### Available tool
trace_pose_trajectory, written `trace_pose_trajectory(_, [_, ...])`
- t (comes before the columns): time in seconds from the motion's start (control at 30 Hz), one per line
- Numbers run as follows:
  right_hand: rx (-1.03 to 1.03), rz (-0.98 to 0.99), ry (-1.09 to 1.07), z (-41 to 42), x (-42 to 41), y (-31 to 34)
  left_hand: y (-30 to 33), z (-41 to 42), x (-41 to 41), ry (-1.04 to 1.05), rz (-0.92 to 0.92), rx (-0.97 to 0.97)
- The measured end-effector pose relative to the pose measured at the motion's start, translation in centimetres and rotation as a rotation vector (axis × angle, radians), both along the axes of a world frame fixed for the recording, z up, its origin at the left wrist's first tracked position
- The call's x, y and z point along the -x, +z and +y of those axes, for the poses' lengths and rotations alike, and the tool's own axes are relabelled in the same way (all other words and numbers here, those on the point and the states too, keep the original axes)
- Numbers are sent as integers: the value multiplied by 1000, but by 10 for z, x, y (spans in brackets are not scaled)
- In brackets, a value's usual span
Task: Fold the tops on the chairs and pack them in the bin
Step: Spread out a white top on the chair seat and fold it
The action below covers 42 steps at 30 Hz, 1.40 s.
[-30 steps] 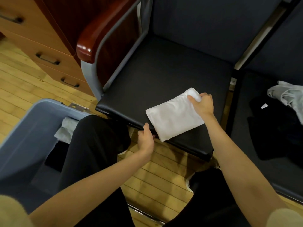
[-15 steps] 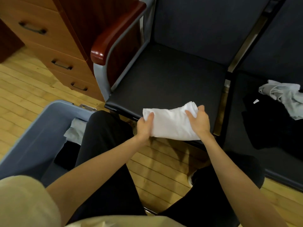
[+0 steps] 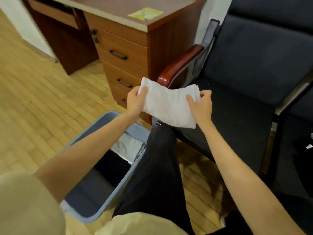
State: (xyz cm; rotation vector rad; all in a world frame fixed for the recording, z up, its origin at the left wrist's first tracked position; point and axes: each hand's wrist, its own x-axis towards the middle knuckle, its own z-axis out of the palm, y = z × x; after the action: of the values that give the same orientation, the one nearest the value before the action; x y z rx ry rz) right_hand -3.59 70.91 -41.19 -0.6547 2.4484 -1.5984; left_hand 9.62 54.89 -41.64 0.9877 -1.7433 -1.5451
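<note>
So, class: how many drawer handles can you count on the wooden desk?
3, stacked down the drawer unit: top handle, middle handle, and a lowest handle mostly hidden behind the left hand. Others may be hidden.

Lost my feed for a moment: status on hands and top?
Left hand and right hand both grip the folded white top, held in air. Bin open below. Own knee overlaps bin rim.

A wooden desk (image 3: 118, 7) stands at the top of the view on a light wood-plank floor (image 3: 39, 99). Its drawer pedestal (image 3: 125, 53) carries three drawers with dark handles, and a small lock shows on its left edge. A yellow-green sticker or card (image 3: 146, 13) lies flat on the desktop near its right corner. A white wall (image 3: 15, 16) runs behind the desk at upper left.
</note>
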Motion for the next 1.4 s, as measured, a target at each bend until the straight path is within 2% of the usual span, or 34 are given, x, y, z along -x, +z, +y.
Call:
trace_pose_trajectory(0.17, [-19,-108,163,-77,-58,-18,-21,-77,-86,104,-128,58])
trace_pose_trajectory(0.4, [-284,-425,290,-150,-150,-129,-121,-144,-193,124,-407,-21])
trace_pose_trajectory(0.63, [-580,-712,275,-161,-233,-253,-246,-166,-254,57,-719,-60])
trace_pose_trajectory(0.8, [-653,-894,151,-163,-257,-314,-311,-177,-264,-49,-795,-147])
trace_pose_trajectory(1.03, [-631,-886,73,-181,-253,-352,-357,-203,-243,-48,-815,-155])
trace_pose_trajectory(1.17, [-705,-867,95,-190,-242,-357,-371,-212,-230,-31,-836,-155])
trace_pose_trajectory(1.27, [-857,-820,200,-193,-233,-351,-370,-212,-222,2,-797,-165])
trace_pose_trajectory(1.4, [-1013,-620,399,-196,-224,-330,-350,-211,-212,1,-785,-162])
